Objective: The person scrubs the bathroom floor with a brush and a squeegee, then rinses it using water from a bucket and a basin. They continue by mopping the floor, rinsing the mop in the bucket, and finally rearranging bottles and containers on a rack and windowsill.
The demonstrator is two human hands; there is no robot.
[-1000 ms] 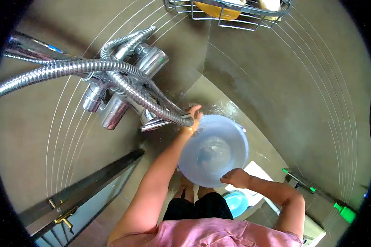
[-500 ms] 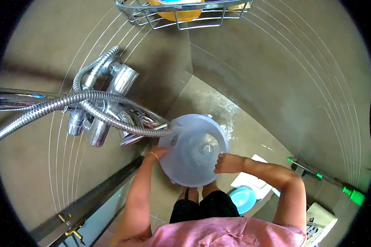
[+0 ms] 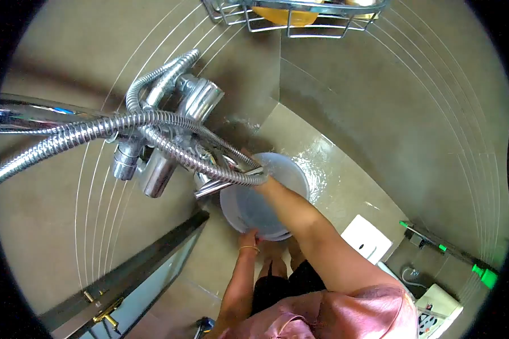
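Note:
A pale blue-grey bucket (image 3: 293, 169) stands on the wet floor below the chrome shower mixer (image 3: 201, 101). My left hand (image 3: 249, 237) is at the bucket's near rim, its fingers closed round the edge. My right arm reaches across the bucket's opening. The right hand is mostly hidden behind the metal shower hose (image 3: 181, 155) and the shower head, near the far left rim, so its fingers do not show. Inside the bucket the contents are hard to make out.
A wire basket (image 3: 316, 28) with a yellow item hangs at the top. A white board (image 3: 366, 237) lies at the right, near a rail with green clips (image 3: 442, 247). A dark-framed glass door (image 3: 169, 254) is at lower left. Water splashes show on the floor (image 3: 336, 175).
My right hand has gone from the bucket's near right side across to its far left. My left hand has shifted to the near rim. The bucket sits more upright, and the blue basin is no longer visible.

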